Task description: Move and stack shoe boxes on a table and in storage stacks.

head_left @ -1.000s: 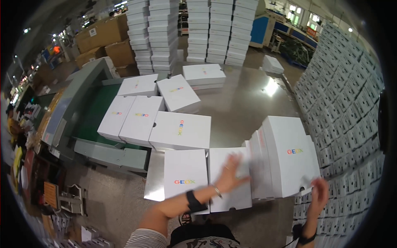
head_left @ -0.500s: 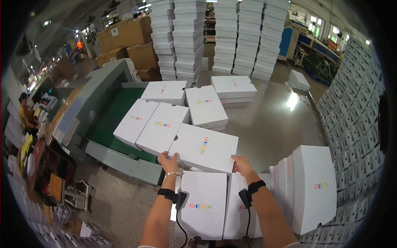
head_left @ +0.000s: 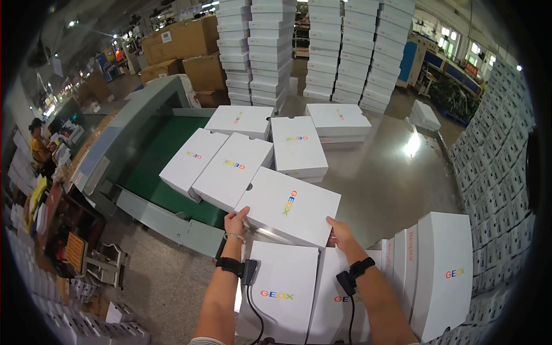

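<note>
A white lidded shoe box (head_left: 287,201) with coloured lettering lies slanted in front of me, held between my two hands. My left hand (head_left: 237,219) grips its near left corner, thumb along the top edge and the other fingers low at the side. On the near right corner, my right hand (head_left: 342,234) has its thumb at the lid's edge; its fingers are partly hidden behind the box. Closer to me are two more white boxes, a left one (head_left: 282,276) and a right one (head_left: 339,282) under my right forearm. Beyond the held box, another white box (head_left: 236,172) almost touches it.
More white boxes (head_left: 299,146) lie across the metal table (head_left: 385,167) and the green conveyor belt (head_left: 152,155). At right, several boxes stand on edge in a row (head_left: 443,276). Tall box stacks (head_left: 270,52) and brown cartons (head_left: 181,43) rise behind. A person (head_left: 40,144) works far left.
My left fingers have shifted from being spread at the box's corner to a closer hold on it. The box has moved only slightly, and my view has shifted a little.
</note>
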